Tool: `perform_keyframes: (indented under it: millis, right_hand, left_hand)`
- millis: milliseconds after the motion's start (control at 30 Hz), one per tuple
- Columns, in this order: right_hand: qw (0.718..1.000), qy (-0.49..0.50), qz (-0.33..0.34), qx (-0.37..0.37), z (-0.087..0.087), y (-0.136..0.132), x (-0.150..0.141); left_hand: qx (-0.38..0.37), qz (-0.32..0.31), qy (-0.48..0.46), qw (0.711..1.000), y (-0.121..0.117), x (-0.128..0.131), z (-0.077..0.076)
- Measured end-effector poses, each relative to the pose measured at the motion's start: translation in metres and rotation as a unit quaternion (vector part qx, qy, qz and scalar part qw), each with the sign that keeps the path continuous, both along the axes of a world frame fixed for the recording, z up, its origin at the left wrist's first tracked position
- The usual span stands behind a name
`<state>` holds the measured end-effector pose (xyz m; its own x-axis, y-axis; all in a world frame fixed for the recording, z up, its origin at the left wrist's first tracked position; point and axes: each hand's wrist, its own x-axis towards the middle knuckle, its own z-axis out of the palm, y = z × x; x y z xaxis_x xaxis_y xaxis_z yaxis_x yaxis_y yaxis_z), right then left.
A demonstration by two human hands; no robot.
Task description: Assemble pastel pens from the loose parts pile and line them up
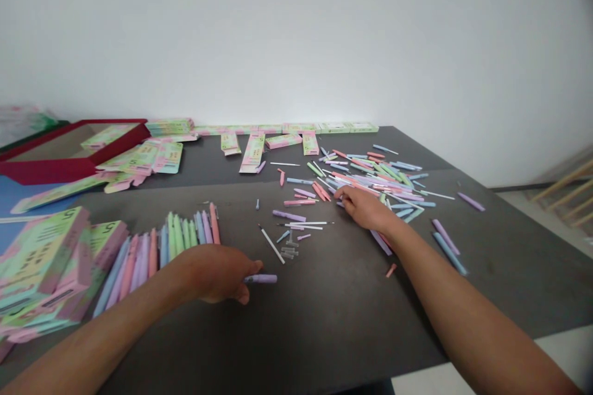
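From far off, I see my left hand (225, 273) closed on a purple pen (263, 278), maybe so its end stays free, and my half-curled right hand (364, 207) at the pile (382, 182), its hold hidden.

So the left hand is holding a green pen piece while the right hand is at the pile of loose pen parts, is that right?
Not quite: the colour is wrong. The head view shows the left hand holding a purple pen piece, while the right hand is at the pile of loose pen parts.
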<state>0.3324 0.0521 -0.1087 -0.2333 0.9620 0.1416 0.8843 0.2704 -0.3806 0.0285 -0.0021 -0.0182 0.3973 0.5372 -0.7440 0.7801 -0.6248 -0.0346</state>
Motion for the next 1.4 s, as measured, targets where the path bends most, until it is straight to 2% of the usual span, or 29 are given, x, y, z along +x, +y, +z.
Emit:
perform_keyframes:
  millis: [233, 333, 433, 600, 733, 1033, 1267, 1400]
  right_hand:
    - [0.995, 0.001, -0.096, 0.042, -0.005, 0.008, 0.005]
    - [0.992, -0.001, -0.113, 0.06, -0.005, 0.01, 0.003]
    - [0.994, -0.016, -0.098, 0.055, -0.005, 0.011, -0.009]
    - [0.996, -0.083, -0.031, 0.02, -0.008, 0.013, -0.039]
    - [0.992, -0.123, 0.009, 0.022, -0.013, 0.013, -0.046]
    - [0.994, -0.11, -0.02, 0.017, -0.014, 0.015, -0.046]
    - [0.991, -0.128, -0.016, 0.026, -0.014, 0.014, -0.048]
    - [0.994, -0.096, -0.051, 0.012, -0.012, 0.016, -0.043]
  left_hand:
    - [0.001, 0.001, 0.001, 1.0, 0.001, -0.001, -0.006]
    - [-0.007, -0.001, 0.006, 1.0, 0.0, 0.0, -0.008]
    - [-0.007, -0.001, 0.006, 1.0, 0.0, 0.001, -0.007]
    - [-0.009, 0.003, 0.012, 1.0, -0.001, 0.003, -0.005]
    - [-0.009, 0.0, 0.013, 1.0, -0.001, 0.004, -0.007]
    - [-0.006, -0.002, 0.009, 1.0, -0.003, 0.005, -0.003]
    - [0.007, -0.01, 0.002, 1.0, -0.004, 0.005, -0.004]
    - [0.017, -0.012, -0.01, 1.0, -0.006, 0.004, -0.005]
